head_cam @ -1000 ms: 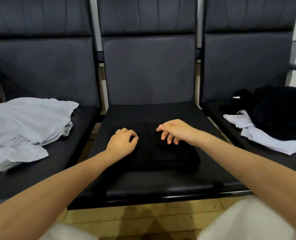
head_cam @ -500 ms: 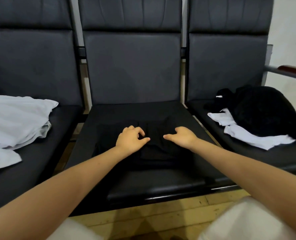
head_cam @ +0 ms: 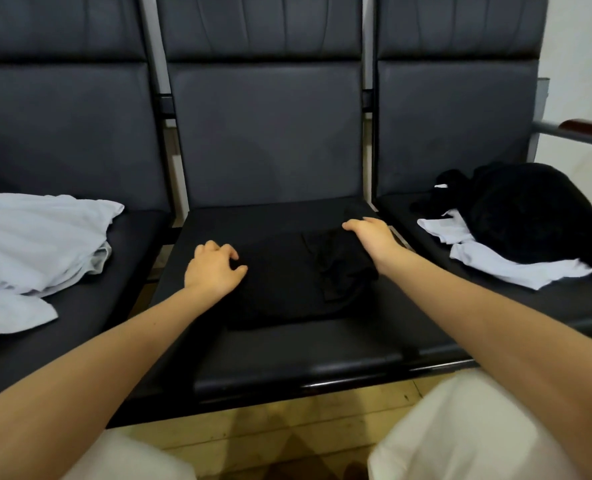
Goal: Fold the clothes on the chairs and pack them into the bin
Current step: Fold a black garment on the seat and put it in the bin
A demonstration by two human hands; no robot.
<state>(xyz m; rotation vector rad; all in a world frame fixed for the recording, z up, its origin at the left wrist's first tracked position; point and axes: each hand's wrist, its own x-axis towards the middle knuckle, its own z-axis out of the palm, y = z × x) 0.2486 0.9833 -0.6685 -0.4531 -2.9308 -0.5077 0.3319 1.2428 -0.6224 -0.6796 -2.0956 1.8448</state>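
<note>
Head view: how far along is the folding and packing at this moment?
Done: nothing visibly packed; no bin is in view. In hand: a black garment lies partly folded on the middle seat, left hand and right hand at its two sides. Left: the pale clothes on the left seat, and the black pile over a white garment on the right seat, look unfolded.

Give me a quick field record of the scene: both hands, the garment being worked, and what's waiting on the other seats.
left hand: on the black garment's left edge, fingers curled
right hand: on the garment's far right corner
black garment: partly folded on the middle seat
left seat: pale clothes, unfolded
right seat: black clothing heaped on a white garment
bin: not in view
</note>
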